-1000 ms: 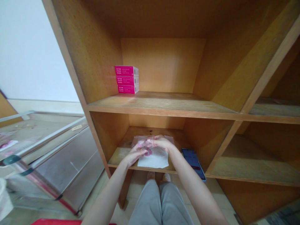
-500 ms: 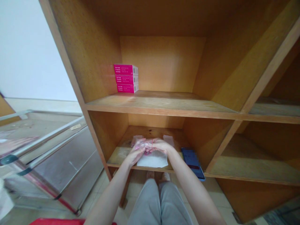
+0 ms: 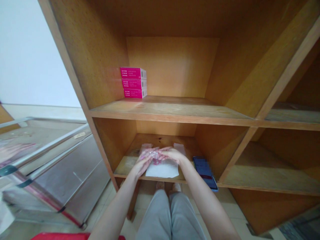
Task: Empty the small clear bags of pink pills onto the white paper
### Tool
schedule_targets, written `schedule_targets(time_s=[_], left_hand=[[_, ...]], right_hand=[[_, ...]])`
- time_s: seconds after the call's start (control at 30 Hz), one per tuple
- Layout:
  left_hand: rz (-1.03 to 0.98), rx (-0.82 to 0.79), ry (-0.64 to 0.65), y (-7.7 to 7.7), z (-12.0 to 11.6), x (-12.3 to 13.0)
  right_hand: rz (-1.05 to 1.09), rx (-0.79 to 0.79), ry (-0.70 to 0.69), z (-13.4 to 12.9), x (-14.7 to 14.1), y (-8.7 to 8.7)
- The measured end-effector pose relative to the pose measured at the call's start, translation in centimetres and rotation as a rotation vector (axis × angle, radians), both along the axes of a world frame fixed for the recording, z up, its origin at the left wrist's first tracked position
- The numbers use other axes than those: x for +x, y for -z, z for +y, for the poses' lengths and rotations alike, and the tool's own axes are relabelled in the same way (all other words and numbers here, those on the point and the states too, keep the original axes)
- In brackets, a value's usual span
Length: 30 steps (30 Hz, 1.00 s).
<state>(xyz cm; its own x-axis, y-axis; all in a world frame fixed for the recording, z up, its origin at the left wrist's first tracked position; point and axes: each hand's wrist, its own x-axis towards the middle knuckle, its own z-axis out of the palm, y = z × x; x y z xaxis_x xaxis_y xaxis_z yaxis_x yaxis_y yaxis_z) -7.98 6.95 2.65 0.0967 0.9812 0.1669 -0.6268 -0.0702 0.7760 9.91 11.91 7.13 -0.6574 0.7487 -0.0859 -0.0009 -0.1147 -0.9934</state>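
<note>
Both my hands are over the lower wooden shelf (image 3: 130,165), gathering a crumpled clear plastic wrapper (image 3: 153,154) with pink print showing through it. My left hand (image 3: 142,164) grips its left side, and the fingers of my right hand (image 3: 172,154) hold its right side. A white paper sheet (image 3: 162,169) lies under my hands, partly hidden by them. To the right of my right wrist, a dark-screened smartphone (image 3: 205,173) lies tilted over the shelf's front edge.
Several stacked pink boxes (image 3: 133,82) stand on the upper shelf (image 3: 170,108) at its left end. On the left is a glass-topped cabinet with a metal frame (image 3: 47,146). My grey-trousered legs (image 3: 170,216) are below the shelf, and a red object (image 3: 60,236) lies at the bottom edge.
My hands have eased slightly apart, and more of the crumpled plastic shows between them. The whole view has shifted slightly.
</note>
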Motion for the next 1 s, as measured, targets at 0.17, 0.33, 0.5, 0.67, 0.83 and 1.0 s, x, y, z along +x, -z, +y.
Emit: schedule_targets(time_s=[0.17, 0.33, 0.5, 0.67, 0.83, 1.0], left_hand=[[0.016, -0.062, -0.013, 0.3, 0.0, -0.7], [0.025, -0.089, -0.009, 0.2, -0.3, -0.9], [0.038, -0.076, 0.013, 0.5, -0.3, -1.0], [0.048, -0.087, 0.015, 0.6, -0.2, -1.2], [0.078, -0.082, 0.017, 0.5, 0.0, -1.5], [0.135, -0.093, 0.035, 0.9, 0.3, -1.7]], right_hand=[[0.118, -0.049, 0.279, 0.4, 0.1, 1.8], [0.363, -0.056, 0.742, 1.0, -2.5, 5.2], [0.521, -0.051, 0.879, 1.4, -5.5, 7.4], [0.501, -0.035, 0.922, 1.8, -6.9, 8.2], [0.388, 0.002, 0.893, 1.8, -7.1, 8.7], [0.324, 0.014, 0.838, 1.4, -6.9, 9.0]])
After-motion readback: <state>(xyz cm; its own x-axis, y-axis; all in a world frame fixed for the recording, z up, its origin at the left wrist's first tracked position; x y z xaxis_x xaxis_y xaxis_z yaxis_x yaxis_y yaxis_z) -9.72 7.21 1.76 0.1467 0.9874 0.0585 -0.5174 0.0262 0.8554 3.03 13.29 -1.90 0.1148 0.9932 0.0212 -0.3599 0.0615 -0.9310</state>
